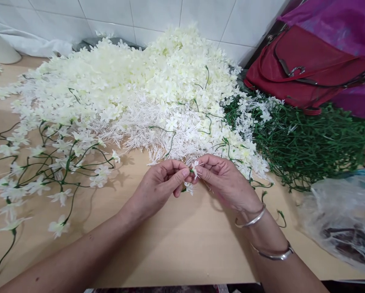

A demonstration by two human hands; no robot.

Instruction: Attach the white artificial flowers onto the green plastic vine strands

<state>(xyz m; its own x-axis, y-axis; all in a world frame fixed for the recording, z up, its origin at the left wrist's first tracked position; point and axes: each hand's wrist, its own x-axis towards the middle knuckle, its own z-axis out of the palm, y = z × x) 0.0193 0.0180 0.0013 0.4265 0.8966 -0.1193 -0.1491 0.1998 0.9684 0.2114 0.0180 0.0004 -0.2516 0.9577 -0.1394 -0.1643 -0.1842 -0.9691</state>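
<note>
Both hands meet just in front of a big heap of white and cream artificial flower heads (124, 81). My left hand (167, 179) pinches a green artificial flower stem (192, 171), most of which its fingers hide. Between finger and thumb, my right hand (222, 179) grips a small white artificial flower (196, 169) at the tip of that stem. Another white blossom (188, 187) shows just below the fingertips; whether it is on the same stem I cannot tell. Two silver bangles (274, 255) circle the right wrist and forearm.
Flowers on green stems (60, 162) lie spread at the left. A pile of bare green stems (310, 138) is at the right, with a red handbag (304, 65) behind it. A clear plastic bag (344, 215) sits at the front right. White tiled wall (158, 14) bounds the back.
</note>
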